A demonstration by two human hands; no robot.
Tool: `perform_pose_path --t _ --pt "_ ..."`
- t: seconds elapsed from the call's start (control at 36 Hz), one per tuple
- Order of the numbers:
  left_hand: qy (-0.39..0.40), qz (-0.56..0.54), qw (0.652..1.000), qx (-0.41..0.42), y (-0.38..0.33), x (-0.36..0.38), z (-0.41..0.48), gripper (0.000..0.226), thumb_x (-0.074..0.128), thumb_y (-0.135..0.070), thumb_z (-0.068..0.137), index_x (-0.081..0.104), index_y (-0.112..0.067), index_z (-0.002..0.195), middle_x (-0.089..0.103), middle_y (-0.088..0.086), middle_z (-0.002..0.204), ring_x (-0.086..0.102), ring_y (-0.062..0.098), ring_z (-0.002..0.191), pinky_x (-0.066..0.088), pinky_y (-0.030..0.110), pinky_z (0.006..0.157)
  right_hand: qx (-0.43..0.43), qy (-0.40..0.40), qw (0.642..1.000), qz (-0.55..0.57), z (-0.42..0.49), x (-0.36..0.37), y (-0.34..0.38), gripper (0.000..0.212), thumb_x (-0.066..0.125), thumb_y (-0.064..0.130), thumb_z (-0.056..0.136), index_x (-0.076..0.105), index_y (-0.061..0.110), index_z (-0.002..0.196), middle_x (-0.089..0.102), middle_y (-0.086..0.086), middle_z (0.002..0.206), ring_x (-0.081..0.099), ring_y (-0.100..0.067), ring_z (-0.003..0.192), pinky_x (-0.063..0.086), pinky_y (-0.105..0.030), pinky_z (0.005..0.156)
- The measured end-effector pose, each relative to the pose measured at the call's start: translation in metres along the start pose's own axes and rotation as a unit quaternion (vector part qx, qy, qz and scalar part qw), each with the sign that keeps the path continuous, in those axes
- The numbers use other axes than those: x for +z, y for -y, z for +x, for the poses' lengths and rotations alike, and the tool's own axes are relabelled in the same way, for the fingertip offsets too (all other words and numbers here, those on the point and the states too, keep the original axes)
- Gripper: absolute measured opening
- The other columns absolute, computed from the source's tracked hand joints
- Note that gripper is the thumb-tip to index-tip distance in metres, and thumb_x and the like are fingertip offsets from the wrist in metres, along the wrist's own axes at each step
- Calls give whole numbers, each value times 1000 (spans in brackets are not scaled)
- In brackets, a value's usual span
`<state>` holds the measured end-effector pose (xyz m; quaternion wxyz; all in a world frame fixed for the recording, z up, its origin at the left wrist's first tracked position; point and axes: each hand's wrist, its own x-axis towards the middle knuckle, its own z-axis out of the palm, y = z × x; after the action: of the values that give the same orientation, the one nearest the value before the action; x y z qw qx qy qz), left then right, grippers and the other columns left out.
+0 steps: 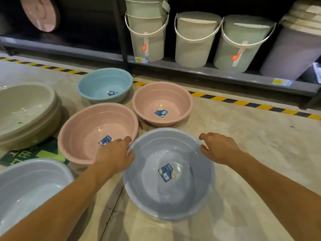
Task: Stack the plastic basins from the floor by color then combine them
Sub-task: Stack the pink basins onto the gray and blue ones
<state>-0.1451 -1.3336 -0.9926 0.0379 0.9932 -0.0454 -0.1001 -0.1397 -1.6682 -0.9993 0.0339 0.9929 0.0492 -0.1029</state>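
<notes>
A grey-blue basin (pixel 182 202) with a blue label inside sits on the floor in front of me. My left hand (pixel 113 153) grips its left rim. At the right rim my right hand (pixel 219 147) has its fingers curled on the edge. To the left lies a large pink basin (pixel 83 129), and a smaller pink basin (pixel 173 94) lies behind. A light blue basin (pixel 97 84) sits farther back, and another pale blue basin (pixel 26 185) shows at the lower left.
A stack of beige basins (pixel 26 110) stands at the left on a green mat (pixel 43 152). Behind runs a shelf (pixel 208 70) with lidded buckets (pixel 194 40), fronted by a yellow-black floor stripe (pixel 243 102). Bare concrete floor stretches to the right.
</notes>
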Motion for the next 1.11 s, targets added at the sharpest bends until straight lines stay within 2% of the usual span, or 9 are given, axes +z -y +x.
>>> perform_pose_path --t 0.11,0.28,0.42,0.67,0.81,0.89,0.97,1.03,1.11 --pt "-8 34 999 2 0 28 -6 42 44 -40 91 43 -23 130 62 2 108 63 31 97 40 34 69 14 11 1000 1 -6 20 -11 35 37 40 101 48 24 130 61 -2 115 62 -27 102 41 -34 68" --pt "-14 58 998 0 5 58 -19 52 44 -43 92 36 -22 139 61 4 122 63 32 104 53 40 83 23 39 998 39 -20 49 -18 44 36 41 101 35 26 142 60 -1 110 62 -26 97 47 -35 69" --pt "-16 46 999 -7 7 75 -26 62 43 -43 95 21 -24 150 63 1 119 67 28 99 51 36 77 30 29 997 71 -26 65 -17 51 38 42 100 22 30 147 58 0 95 58 -24 79 41 -34 60" --pt "-31 -116 993 -22 7 75 -31 53 53 -32 93 33 -21 141 63 10 116 64 33 99 51 39 75 30 28 993 108 -24 71 -10 60 38 40 100 13 31 153 56 0 91 56 -21 74 41 -33 59" --pt "-50 -194 980 -20 11 67 -34 52 55 -32 92 34 -27 139 63 3 113 63 26 97 52 39 74 58 -3 985 162 -27 65 -12 61 42 38 97 18 31 153 58 -1 95 59 -21 78 54 -37 67" --pt "-63 -251 966 -18 13 59 -36 44 56 -33 91 40 -31 132 65 -4 99 64 20 86 57 42 76 67 -34 975 208 -29 57 -12 59 46 35 95 27 29 151 61 -3 93 61 -23 76 56 -41 65" --pt "-89 -257 962 -13 15 46 -37 42 59 -26 89 48 -26 129 61 -9 75 61 19 74 48 34 66 69 -46 972 222 -32 44 -12 59 49 33 95 31 28 151 65 -6 104 62 -26 85 57 -43 70" --pt "-104 -262 959 -12 18 37 -38 42 60 -24 87 51 -27 128 59 -10 61 59 11 65 41 31 59 72 -44 971 226 -33 31 -9 59 49 32 96 30 29 152 65 -6 113 60 -25 89 54 -40 72" --pt "-110 -267 958 -2 27 20 -41 41 60 -24 90 49 -27 130 60 -8 57 59 3 59 40 23 53 73 -56 964 249 -34 10 -2 60 51 31 96 31 29 153 65 -4 118 59 -23 90 53 -37 75"
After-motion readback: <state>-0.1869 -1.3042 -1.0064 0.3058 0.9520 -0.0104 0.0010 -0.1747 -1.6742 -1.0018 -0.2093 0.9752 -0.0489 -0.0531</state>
